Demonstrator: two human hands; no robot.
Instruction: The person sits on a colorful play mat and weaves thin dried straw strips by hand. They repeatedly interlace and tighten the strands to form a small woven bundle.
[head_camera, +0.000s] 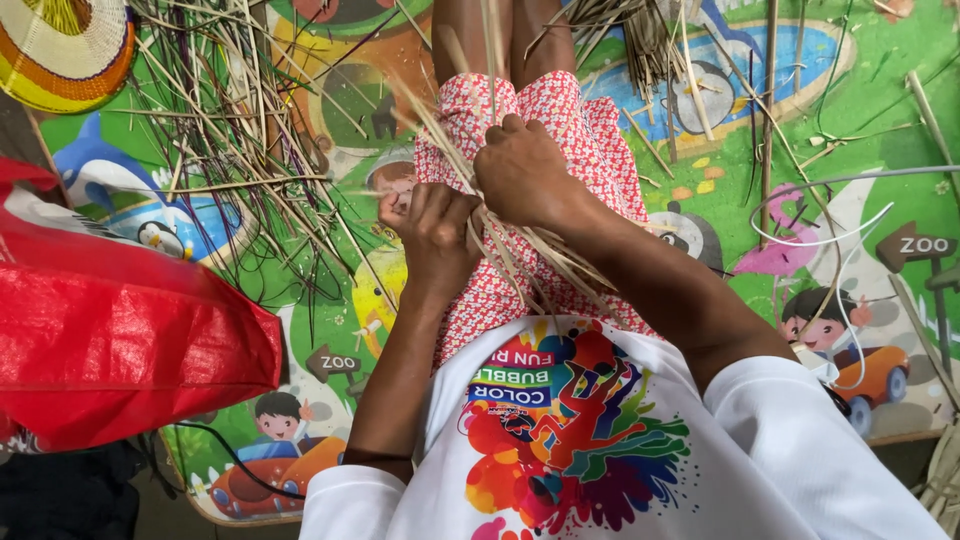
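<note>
I sit on a colourful cartoon floor mat (860, 90) with my legs stretched out under a red-and-white patterned skirt (560, 110). A bundle of dry straw strips (520, 250) lies across my lap, its strands fanning up to the left and down to the right. My left hand (432, 232) is closed around the bundle just left of centre. My right hand (522, 172) grips the same strips right beside it, fingers curled over them. The two hands touch.
A red woven plastic bag (120, 330) lies at the left. A pile of loose dark and pale straw (240, 130) spreads over the mat at upper left. A yellow-and-red woven basket (60, 50) is in the top left corner. More strips (650, 40) and a white cord (830, 215) lie at right.
</note>
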